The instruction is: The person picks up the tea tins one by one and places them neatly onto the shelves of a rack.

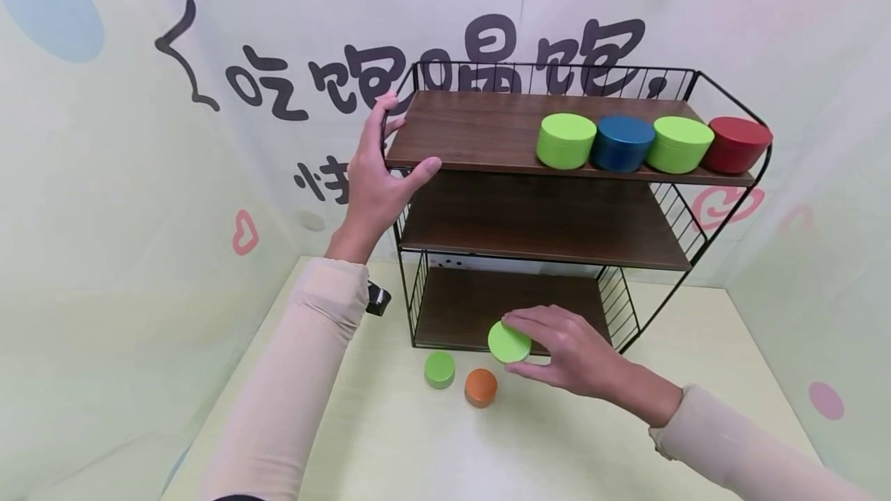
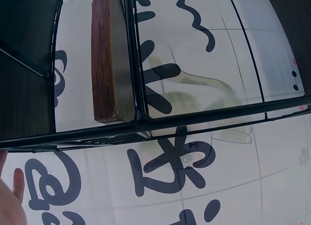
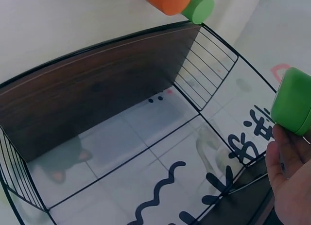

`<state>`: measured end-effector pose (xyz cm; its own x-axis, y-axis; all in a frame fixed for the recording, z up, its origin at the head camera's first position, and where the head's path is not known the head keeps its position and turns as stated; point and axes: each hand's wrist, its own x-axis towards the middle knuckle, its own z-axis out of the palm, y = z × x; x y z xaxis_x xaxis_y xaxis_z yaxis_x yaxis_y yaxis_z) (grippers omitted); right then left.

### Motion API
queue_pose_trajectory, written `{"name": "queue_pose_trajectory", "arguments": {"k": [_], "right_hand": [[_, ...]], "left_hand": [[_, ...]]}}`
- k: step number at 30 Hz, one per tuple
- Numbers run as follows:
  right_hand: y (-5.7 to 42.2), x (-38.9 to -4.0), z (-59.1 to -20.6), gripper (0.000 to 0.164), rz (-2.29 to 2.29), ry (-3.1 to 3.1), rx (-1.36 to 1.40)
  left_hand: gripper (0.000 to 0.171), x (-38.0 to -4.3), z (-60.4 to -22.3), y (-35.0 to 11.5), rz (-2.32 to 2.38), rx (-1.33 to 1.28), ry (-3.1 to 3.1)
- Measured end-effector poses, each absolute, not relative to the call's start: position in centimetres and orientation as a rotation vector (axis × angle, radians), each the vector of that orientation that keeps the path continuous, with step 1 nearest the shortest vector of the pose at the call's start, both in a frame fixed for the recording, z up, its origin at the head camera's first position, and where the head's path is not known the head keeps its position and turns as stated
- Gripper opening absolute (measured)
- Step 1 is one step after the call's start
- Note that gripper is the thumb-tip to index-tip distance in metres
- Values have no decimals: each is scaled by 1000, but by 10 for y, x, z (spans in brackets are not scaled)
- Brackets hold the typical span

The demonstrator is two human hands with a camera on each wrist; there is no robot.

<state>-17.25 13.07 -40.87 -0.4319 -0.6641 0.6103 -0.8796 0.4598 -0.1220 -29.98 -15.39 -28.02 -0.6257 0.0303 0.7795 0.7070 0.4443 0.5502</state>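
Observation:
My left hand (image 1: 377,185) grips the top left corner of a three-tier shelf rack (image 1: 473,126) with dark wood boards and black wire sides. Its thumb lies at the board's front edge, the fingers at the side frame. In the left wrist view only part of the hand (image 2: 10,203) shows. My right hand (image 1: 578,350) pinches a green round tin (image 1: 509,342) between thumb and fingers, in front of the bottom tier. The right wrist view shows this tin (image 3: 293,102) above the fingers. Left of it, a green tin (image 1: 439,369) and an orange tin (image 1: 481,387) stand on the table.
On the top tier's right half stand a green tin (image 1: 565,141), a blue tin (image 1: 623,144), another green tin (image 1: 680,145) and a red tin (image 1: 738,145) in a row. A printed wall sheet (image 1: 230,176) hangs behind the pale table (image 1: 390,439).

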Motion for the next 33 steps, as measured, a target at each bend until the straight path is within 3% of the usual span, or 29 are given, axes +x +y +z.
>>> {"name": "queue_pose_trajectory", "arguments": {"k": [33], "right_hand": [[120,-190,-296,61,510,-2022,1352]], "left_hand": [[83,-299,-281,-154,-1211,-610,-1991]]}}
